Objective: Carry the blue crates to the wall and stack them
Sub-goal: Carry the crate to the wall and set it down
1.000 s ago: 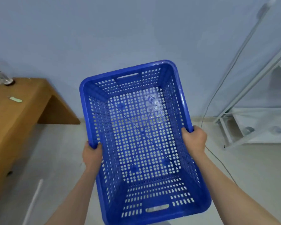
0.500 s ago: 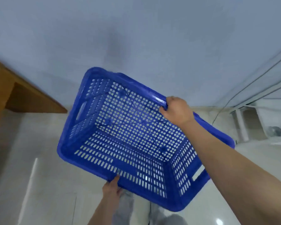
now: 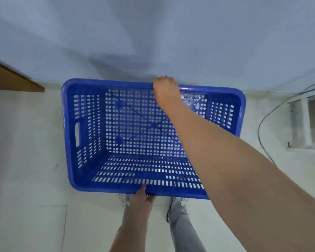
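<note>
A blue perforated crate (image 3: 116, 133) lies lengthwise along the foot of the pale wall (image 3: 153, 33), open side up and empty. My right hand (image 3: 165, 87) grips its far rim, next to the wall, with my forearm crossing over the crate. My left hand (image 3: 141, 198) holds the near rim from below, thumb on the inside. Whether the crate touches the floor cannot be told. No other crate is in view.
A wooden desk corner (image 3: 11, 79) juts in at the left by the wall. A white metal frame (image 3: 304, 122) and a grey cable (image 3: 262, 128) sit at the right. My legs and shoes (image 3: 178, 200) stand just behind the crate on the pale tiled floor.
The crate has turned from end-on to lengthwise against the wall and dropped low toward the floor. My hands kept their hold on opposite long rims while my view tilted down.
</note>
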